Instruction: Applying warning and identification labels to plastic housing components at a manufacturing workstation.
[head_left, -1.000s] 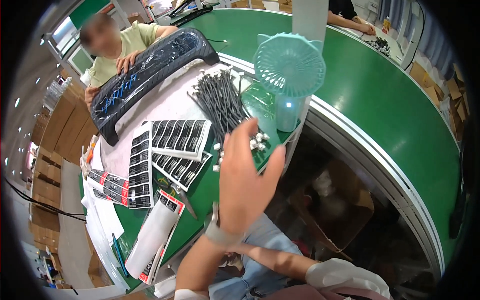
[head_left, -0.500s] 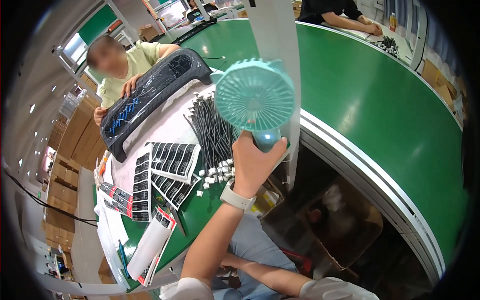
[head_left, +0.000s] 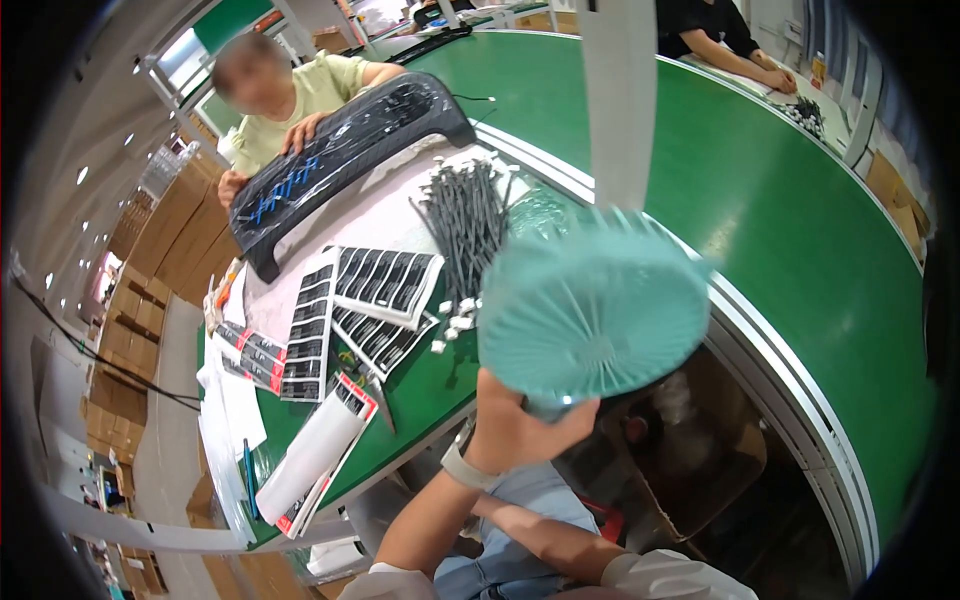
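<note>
A turquoise handheld fan (head_left: pixel 595 310) is in my left hand (head_left: pixel 520 430), whose fingers wrap round its handle. It is blurred by motion, with its round grille facing up at me. A pale watch band circles my left wrist. My right forearm (head_left: pixel 560 535) comes in from the lower right and crosses my lap. Behind my left forearm my right hand is hidden, so its fingers do not show. Beyond the fan a bundle of black cables (head_left: pixel 465 220) with white connectors lies on the table. Black-and-white label sheets (head_left: pixel 385 285) spread to the left of the cables.
A person in a light green top holds a long black plastic-wrapped part (head_left: pixel 350 150) across the table. A white post (head_left: pixel 618 110) rises beside the green conveyor (head_left: pixel 800 260). Pliers (head_left: pixel 372 385) and a rolled label sheet (head_left: pixel 315 450) lie near the table edge. An open carton (head_left: pixel 700 480) sits below.
My left hand has brought the fan down, to the right and closer, tilting its grille upward. The view has shifted, so the table items appear further right. My right hand has become hidden.
</note>
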